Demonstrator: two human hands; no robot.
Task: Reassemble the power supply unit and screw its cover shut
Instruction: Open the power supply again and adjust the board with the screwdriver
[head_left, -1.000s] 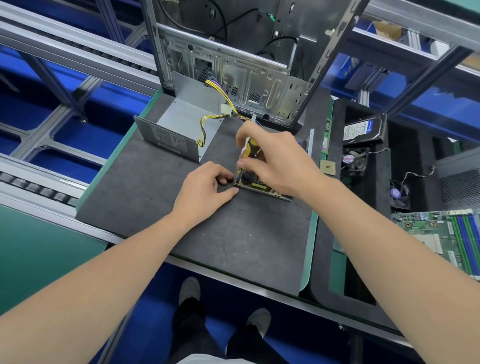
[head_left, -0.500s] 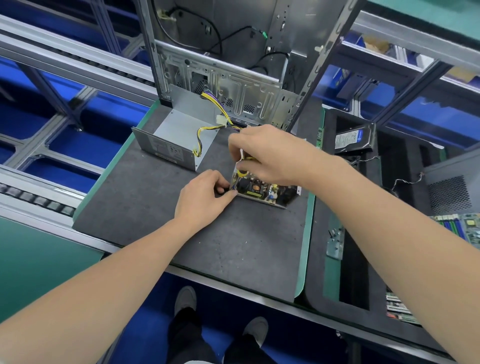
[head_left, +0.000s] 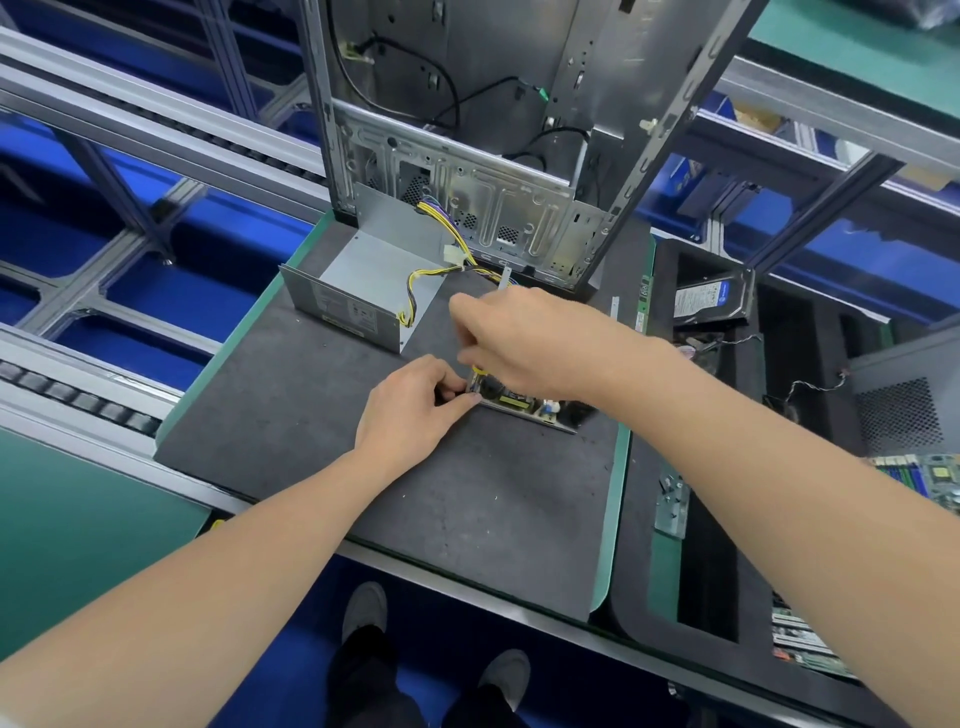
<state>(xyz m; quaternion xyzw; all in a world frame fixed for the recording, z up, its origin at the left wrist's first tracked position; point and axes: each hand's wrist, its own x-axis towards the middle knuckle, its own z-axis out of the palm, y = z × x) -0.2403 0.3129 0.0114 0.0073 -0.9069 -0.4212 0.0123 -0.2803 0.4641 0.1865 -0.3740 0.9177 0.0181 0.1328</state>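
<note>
The power supply's open base with its circuit board (head_left: 524, 405) lies on the dark mat (head_left: 395, 493). My left hand (head_left: 415, 410) pinches its near left corner. My right hand (head_left: 524, 343) is closed over a yellow-handled screwdriver (head_left: 503, 280) that stands on the board's left end; only its silver tip shows above my knuckles. The grey metal cover (head_left: 363, 291) lies apart to the far left, and a yellow and black cable bundle (head_left: 441, 260) runs over it toward the board.
An empty computer case (head_left: 467, 156) stands upright at the mat's far edge. To the right, a black foam tray (head_left: 727, 467) holds a hard drive (head_left: 709, 299), a fan and a metal bracket (head_left: 670, 506). A motherboard (head_left: 919, 473) lies at the far right.
The view has tilted and shifted, so the case looms larger. My right hand has turned over the screwdriver handle and now hides more of it. My left hand stays at the board's corner.
</note>
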